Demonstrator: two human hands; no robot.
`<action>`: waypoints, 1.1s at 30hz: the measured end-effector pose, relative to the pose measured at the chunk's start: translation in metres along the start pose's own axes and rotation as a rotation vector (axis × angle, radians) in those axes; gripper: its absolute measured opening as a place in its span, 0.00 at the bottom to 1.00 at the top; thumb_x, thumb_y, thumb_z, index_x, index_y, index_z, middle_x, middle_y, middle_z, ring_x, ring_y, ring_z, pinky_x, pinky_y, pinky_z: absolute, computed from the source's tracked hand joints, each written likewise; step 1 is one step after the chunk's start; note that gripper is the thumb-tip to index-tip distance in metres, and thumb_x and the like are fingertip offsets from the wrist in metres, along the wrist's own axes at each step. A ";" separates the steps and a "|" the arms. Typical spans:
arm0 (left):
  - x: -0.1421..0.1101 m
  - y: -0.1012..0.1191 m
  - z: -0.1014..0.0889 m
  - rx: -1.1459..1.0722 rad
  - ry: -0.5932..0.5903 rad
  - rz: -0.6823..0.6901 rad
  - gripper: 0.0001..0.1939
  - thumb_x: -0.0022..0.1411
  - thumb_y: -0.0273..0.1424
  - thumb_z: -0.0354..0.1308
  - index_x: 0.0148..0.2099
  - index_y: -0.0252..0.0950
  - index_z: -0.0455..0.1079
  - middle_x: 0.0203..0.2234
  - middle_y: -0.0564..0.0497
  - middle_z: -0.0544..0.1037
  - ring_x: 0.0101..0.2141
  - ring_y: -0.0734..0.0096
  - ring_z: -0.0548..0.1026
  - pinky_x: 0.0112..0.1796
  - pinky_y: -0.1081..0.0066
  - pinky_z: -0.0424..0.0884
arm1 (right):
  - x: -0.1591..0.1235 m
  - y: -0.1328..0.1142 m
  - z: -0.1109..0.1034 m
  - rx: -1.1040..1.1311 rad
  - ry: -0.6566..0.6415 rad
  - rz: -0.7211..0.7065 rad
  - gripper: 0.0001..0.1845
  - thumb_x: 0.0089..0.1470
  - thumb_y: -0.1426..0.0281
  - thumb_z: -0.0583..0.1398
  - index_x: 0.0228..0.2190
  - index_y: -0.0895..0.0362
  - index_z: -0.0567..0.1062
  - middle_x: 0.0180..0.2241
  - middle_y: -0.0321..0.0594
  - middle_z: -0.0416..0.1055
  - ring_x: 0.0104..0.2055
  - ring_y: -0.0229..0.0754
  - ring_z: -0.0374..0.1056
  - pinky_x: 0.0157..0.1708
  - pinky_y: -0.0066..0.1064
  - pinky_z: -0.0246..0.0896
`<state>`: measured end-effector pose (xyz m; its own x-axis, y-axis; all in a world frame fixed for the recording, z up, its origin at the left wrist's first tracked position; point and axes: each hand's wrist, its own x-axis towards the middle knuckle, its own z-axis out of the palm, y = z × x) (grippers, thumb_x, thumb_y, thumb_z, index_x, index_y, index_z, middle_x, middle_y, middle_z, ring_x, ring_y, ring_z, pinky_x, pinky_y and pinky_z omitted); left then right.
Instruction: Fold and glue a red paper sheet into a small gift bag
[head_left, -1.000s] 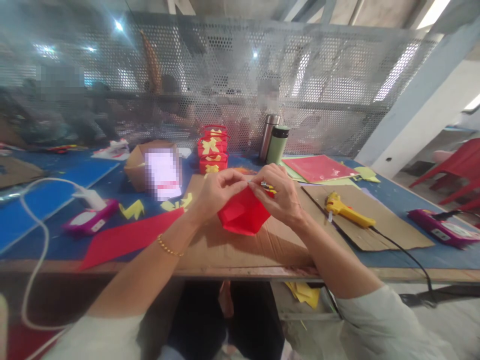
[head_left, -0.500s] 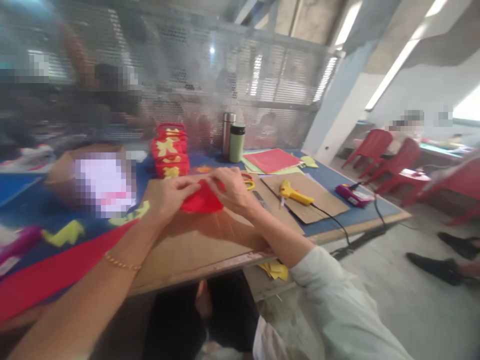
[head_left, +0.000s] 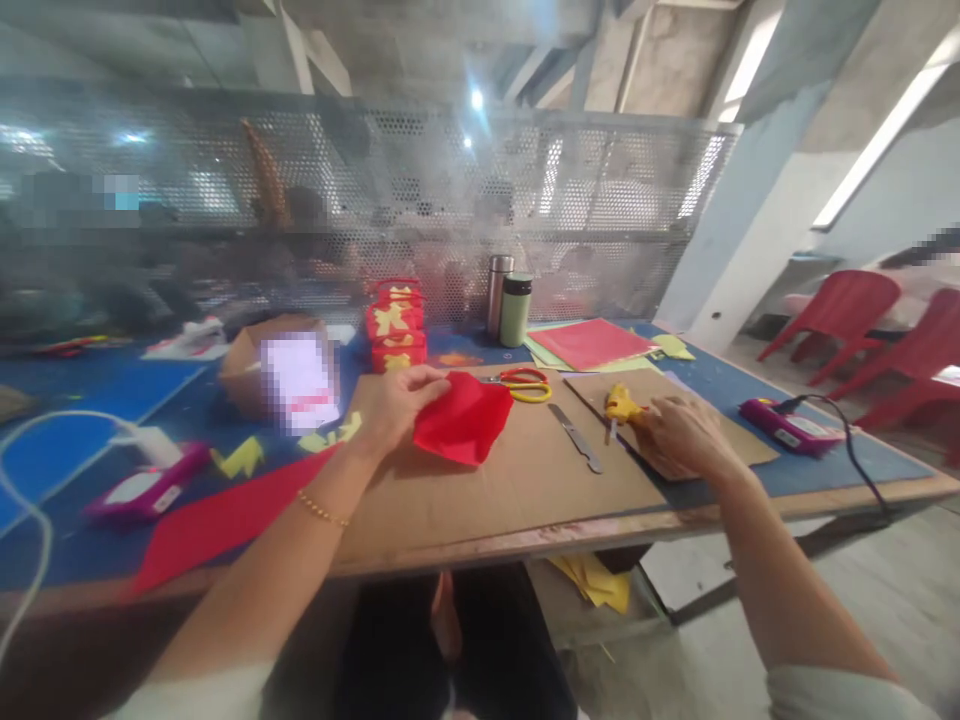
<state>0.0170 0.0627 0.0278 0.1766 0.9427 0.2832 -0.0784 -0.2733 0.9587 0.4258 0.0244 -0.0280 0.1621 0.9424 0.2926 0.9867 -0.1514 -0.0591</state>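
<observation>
Red folded piece, one only, is over the larger of two cardboard sheets, pinched at its upper left edge between the thumb and fingers of the left hand. The right hand is on the handle of a single yellow glue gun; I cannot tell whether its fingers are closed around it. The gun is over the smaller sheet.

Between the hands are one pair of scissors with red and yellow handles, just beside the red piece, and one flat metal blade. Farther back are two bottles, one silver and one green, side by side, and a group of red boxes with yellow trim, perhaps three, though they overlap too much for a sure count. Two purple power blocks lie at opposite sides, and one long red strip is near the left forearm.

Blue covers the table, which has a bare wooden front edge. Behind it runs a perforated metal screen, meeting a pale pillar. At least two red chairs stand on the right.
</observation>
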 end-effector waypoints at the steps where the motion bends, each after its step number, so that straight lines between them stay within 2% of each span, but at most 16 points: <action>1: -0.001 0.001 0.000 0.004 -0.012 0.003 0.18 0.45 0.43 0.76 0.34 0.36 0.80 0.29 0.47 0.84 0.30 0.65 0.80 0.33 0.67 0.77 | -0.001 0.010 0.006 0.009 -0.027 -0.002 0.15 0.62 0.66 0.53 0.36 0.57 0.78 0.44 0.57 0.78 0.47 0.56 0.73 0.44 0.44 0.65; 3: -0.003 0.002 0.000 0.024 -0.030 0.010 0.18 0.45 0.43 0.76 0.34 0.36 0.81 0.29 0.47 0.84 0.30 0.66 0.79 0.32 0.67 0.77 | -0.001 0.021 0.016 0.042 -0.018 -0.013 0.17 0.61 0.63 0.55 0.43 0.57 0.78 0.48 0.57 0.78 0.50 0.58 0.72 0.46 0.44 0.66; 5: -0.005 0.003 0.000 0.056 -0.049 0.023 0.17 0.46 0.43 0.75 0.33 0.36 0.81 0.28 0.48 0.83 0.29 0.67 0.79 0.32 0.68 0.76 | 0.001 0.023 0.024 0.071 0.021 -0.004 0.23 0.59 0.60 0.56 0.51 0.58 0.75 0.52 0.58 0.76 0.53 0.59 0.71 0.48 0.46 0.65; 7: -0.006 0.005 0.000 0.067 -0.064 0.033 0.16 0.47 0.43 0.75 0.32 0.37 0.81 0.28 0.49 0.83 0.27 0.69 0.78 0.31 0.69 0.76 | 0.005 0.022 0.028 0.074 0.022 -0.007 0.26 0.60 0.57 0.55 0.53 0.59 0.74 0.52 0.58 0.75 0.53 0.60 0.70 0.49 0.47 0.65; 11: -0.007 0.005 0.001 -0.015 -0.078 0.000 0.16 0.46 0.42 0.75 0.33 0.36 0.81 0.27 0.49 0.83 0.27 0.70 0.77 0.31 0.70 0.75 | 0.010 0.016 0.025 0.057 0.007 -0.113 0.20 0.63 0.60 0.51 0.41 0.57 0.78 0.46 0.57 0.76 0.50 0.60 0.69 0.47 0.48 0.63; 14: -0.006 0.004 0.001 -0.061 -0.081 0.006 0.16 0.47 0.42 0.75 0.34 0.37 0.82 0.28 0.49 0.83 0.28 0.69 0.78 0.31 0.70 0.75 | 0.009 0.009 0.010 0.165 0.118 -0.109 0.20 0.62 0.58 0.51 0.31 0.56 0.76 0.35 0.56 0.74 0.40 0.57 0.70 0.40 0.46 0.64; 16: -0.006 0.005 0.000 -0.043 -0.078 0.030 0.16 0.48 0.42 0.75 0.34 0.37 0.82 0.29 0.49 0.83 0.29 0.69 0.78 0.33 0.70 0.75 | 0.006 -0.003 -0.007 0.379 0.208 -0.131 0.22 0.62 0.52 0.51 0.30 0.54 0.75 0.30 0.51 0.73 0.34 0.53 0.70 0.35 0.43 0.63; 18: -0.006 0.004 -0.001 -0.015 -0.069 0.048 0.15 0.49 0.41 0.74 0.35 0.36 0.83 0.30 0.48 0.84 0.31 0.68 0.79 0.34 0.70 0.75 | 0.001 -0.023 -0.027 0.674 0.231 -0.189 0.26 0.60 0.45 0.53 0.33 0.53 0.76 0.29 0.45 0.73 0.30 0.48 0.68 0.31 0.39 0.63; 21: -0.004 0.002 -0.003 -0.023 -0.043 0.056 0.15 0.49 0.41 0.75 0.35 0.37 0.83 0.31 0.49 0.84 0.30 0.69 0.79 0.34 0.70 0.75 | -0.008 -0.062 -0.059 1.018 0.154 -0.276 0.28 0.59 0.42 0.55 0.27 0.52 0.75 0.25 0.41 0.71 0.26 0.42 0.65 0.26 0.35 0.60; 24: 0.000 -0.004 -0.007 -0.041 -0.030 0.057 0.14 0.49 0.41 0.75 0.35 0.38 0.83 0.31 0.50 0.84 0.30 0.70 0.79 0.34 0.72 0.75 | -0.011 -0.100 -0.081 1.192 0.062 -0.463 0.31 0.59 0.41 0.56 0.23 0.54 0.73 0.22 0.39 0.68 0.24 0.40 0.62 0.25 0.34 0.58; 28: 0.005 -0.013 -0.014 0.018 0.022 0.073 0.15 0.50 0.42 0.74 0.37 0.38 0.84 0.32 0.48 0.85 0.31 0.68 0.80 0.34 0.71 0.75 | -0.003 -0.133 -0.085 1.317 -0.066 -0.612 0.30 0.59 0.42 0.57 0.23 0.55 0.75 0.23 0.38 0.68 0.27 0.40 0.63 0.30 0.34 0.61; 33: 0.009 -0.020 -0.022 0.103 0.127 0.099 0.15 0.51 0.41 0.73 0.38 0.37 0.85 0.34 0.47 0.86 0.34 0.63 0.81 0.36 0.69 0.77 | 0.002 -0.143 -0.065 1.449 -0.088 -0.650 0.27 0.60 0.44 0.59 0.32 0.57 0.78 0.22 0.36 0.66 0.23 0.36 0.58 0.26 0.32 0.57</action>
<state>-0.0010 0.0806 0.0102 0.0476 0.9249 0.3772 0.0128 -0.3781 0.9257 0.2862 0.0288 0.0435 -0.3163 0.7517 0.5788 0.0304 0.6178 -0.7858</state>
